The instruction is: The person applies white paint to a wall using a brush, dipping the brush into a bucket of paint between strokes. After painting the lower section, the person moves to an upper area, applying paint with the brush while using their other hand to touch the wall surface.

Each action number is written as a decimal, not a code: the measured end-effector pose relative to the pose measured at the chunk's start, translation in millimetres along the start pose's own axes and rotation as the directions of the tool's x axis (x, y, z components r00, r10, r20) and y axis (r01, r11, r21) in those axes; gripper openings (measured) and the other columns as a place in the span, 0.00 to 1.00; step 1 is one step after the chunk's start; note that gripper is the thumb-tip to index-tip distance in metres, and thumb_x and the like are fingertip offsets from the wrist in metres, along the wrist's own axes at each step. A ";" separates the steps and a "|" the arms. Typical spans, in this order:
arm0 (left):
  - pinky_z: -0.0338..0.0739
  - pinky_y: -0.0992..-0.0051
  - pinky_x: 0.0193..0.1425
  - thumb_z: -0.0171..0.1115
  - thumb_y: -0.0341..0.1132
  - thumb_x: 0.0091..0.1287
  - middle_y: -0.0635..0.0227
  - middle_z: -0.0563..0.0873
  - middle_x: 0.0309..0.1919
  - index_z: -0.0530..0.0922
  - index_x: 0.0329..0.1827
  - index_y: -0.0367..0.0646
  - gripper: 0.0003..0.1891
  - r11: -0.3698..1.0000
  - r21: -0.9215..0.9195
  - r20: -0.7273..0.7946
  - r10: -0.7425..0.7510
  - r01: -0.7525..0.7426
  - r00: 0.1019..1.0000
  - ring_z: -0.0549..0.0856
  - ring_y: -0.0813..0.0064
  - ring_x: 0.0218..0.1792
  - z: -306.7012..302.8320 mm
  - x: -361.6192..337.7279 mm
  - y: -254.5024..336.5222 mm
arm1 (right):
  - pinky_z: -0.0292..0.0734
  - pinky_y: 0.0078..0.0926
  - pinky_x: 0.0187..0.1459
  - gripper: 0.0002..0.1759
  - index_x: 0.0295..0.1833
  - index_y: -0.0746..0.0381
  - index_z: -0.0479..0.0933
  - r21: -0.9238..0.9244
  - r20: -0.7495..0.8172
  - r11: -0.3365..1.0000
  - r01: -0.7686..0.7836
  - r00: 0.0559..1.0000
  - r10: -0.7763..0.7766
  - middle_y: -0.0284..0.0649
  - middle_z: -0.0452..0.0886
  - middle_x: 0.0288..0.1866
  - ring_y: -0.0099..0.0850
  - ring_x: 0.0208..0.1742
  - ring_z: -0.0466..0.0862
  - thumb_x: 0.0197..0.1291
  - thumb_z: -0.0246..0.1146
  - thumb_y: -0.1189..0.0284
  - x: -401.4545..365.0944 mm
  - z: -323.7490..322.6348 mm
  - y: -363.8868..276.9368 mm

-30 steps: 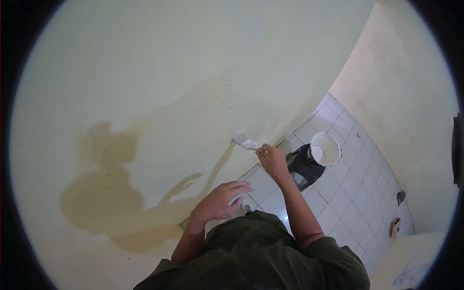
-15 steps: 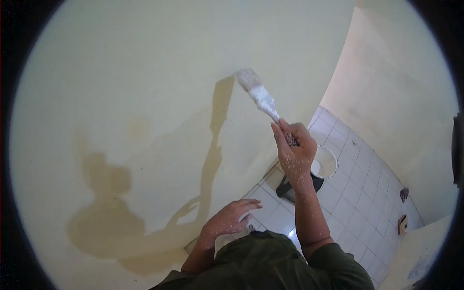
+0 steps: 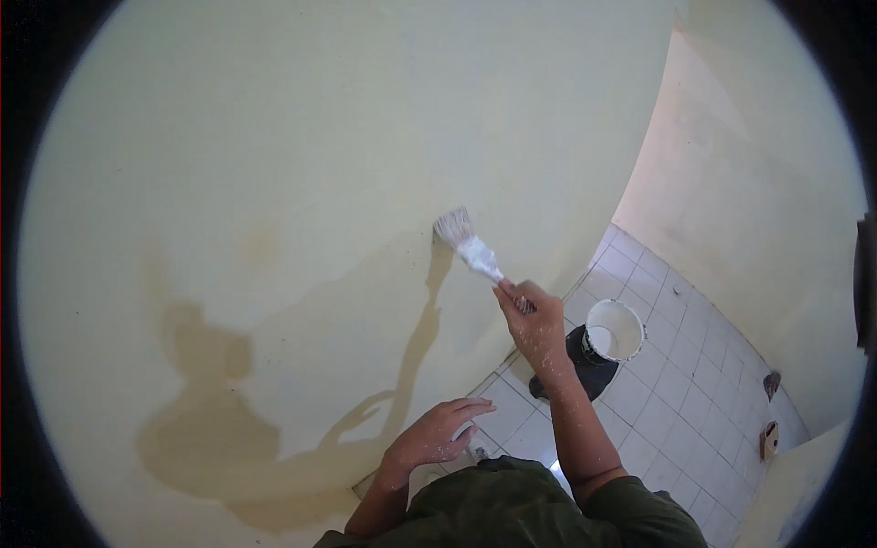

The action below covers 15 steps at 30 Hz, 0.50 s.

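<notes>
My right hand [image 3: 535, 321] grips the handle of a paintbrush [image 3: 475, 253], whose neck is coated in white paint. The splayed bristle tips press on the pale yellow wall [image 3: 301, 137], meeting the brush's shadow there. White paint specks dot my right hand and forearm. Lower down, my left hand [image 3: 441, 432] holds nothing; its fingers are stretched out and apart, close to the wall. A white paint bucket [image 3: 616, 331] with a smeared rim stands below and right of my right hand, at a dark stool-like object [image 3: 585, 373].
White tiles cover the floor [image 3: 681, 402]. Another pale wall [image 3: 758, 183] rises on the right. Near its foot lie a small dark item [image 3: 772, 384] and a brownish object [image 3: 768, 440]. My shadow [image 3: 210, 411] falls across the painted wall.
My right hand has brought the paintbrush down the wall, and its bristles now spread more. The bucket shows more fully from behind my arm. My left hand has barely moved.
</notes>
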<state>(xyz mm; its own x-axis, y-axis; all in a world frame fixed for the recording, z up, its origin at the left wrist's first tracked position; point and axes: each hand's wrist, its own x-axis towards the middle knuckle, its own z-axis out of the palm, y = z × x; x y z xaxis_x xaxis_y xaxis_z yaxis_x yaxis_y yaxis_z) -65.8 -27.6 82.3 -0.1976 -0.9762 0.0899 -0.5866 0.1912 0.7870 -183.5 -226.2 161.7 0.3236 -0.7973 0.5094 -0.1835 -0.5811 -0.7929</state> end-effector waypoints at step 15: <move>0.75 0.59 0.76 0.60 0.26 0.72 0.54 0.82 0.69 0.79 0.70 0.41 0.23 1.000 0.010 -0.029 -0.019 0.019 0.999 0.81 0.53 0.70 3.5 -24.1 -24.0 | 0.81 0.36 0.40 0.12 0.42 0.67 0.85 -0.260 0.317 0.945 -0.198 0.907 0.277 0.52 0.88 0.35 0.42 0.35 0.89 0.63 0.75 0.68 -87.5 23.6 111.3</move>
<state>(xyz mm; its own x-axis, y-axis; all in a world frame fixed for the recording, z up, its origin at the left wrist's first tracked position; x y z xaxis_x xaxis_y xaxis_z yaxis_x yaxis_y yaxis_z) -49.7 -8.3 59.1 -0.1636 -0.9822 0.0926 -0.5980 0.1734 0.7825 -210.3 -217.3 21.0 0.5372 -0.8324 0.1358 -0.4792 -0.4337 -0.7631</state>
